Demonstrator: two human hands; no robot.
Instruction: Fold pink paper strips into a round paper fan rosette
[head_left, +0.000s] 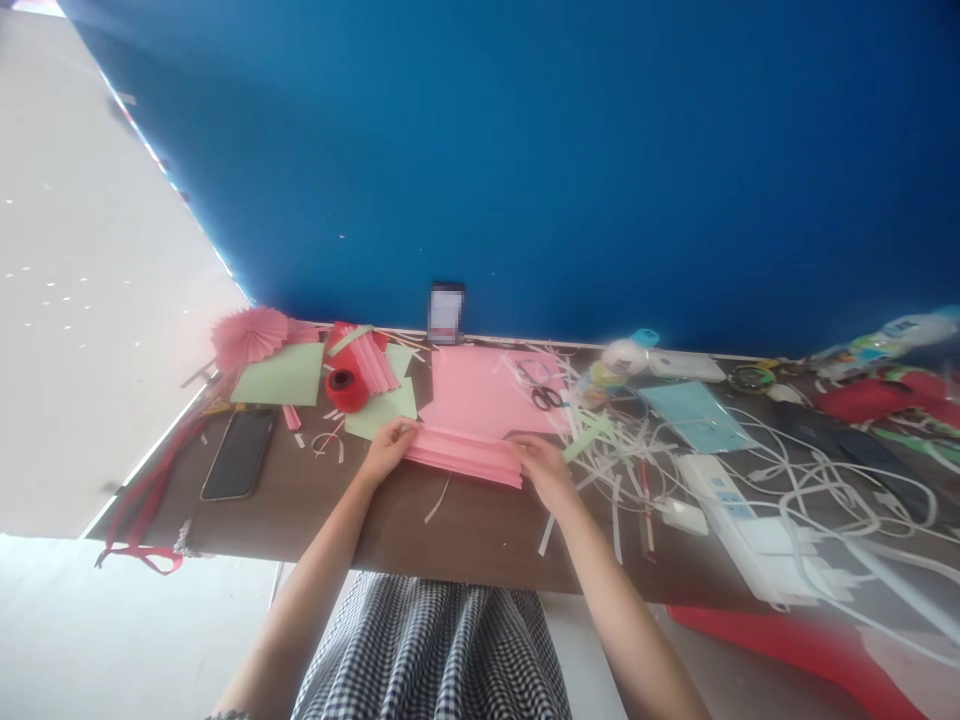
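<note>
While the pink paper point(480, 400) lies at the centre of the tabletop point(300, 510), its near edge is folded into pleats. The left hand point(390, 447) pinches the pleated end at 9 o'clock, fingers closed on it. The right hand point(541, 466) holds the end at 3 o'clock, fingers likewise closed. From the paper, scissors point(546, 396) lie at 1 o'clock and a phone point(238, 455) at 9 o'clock, well apart.

single head-worn view, forward and down over near table point(300, 520)
</note>
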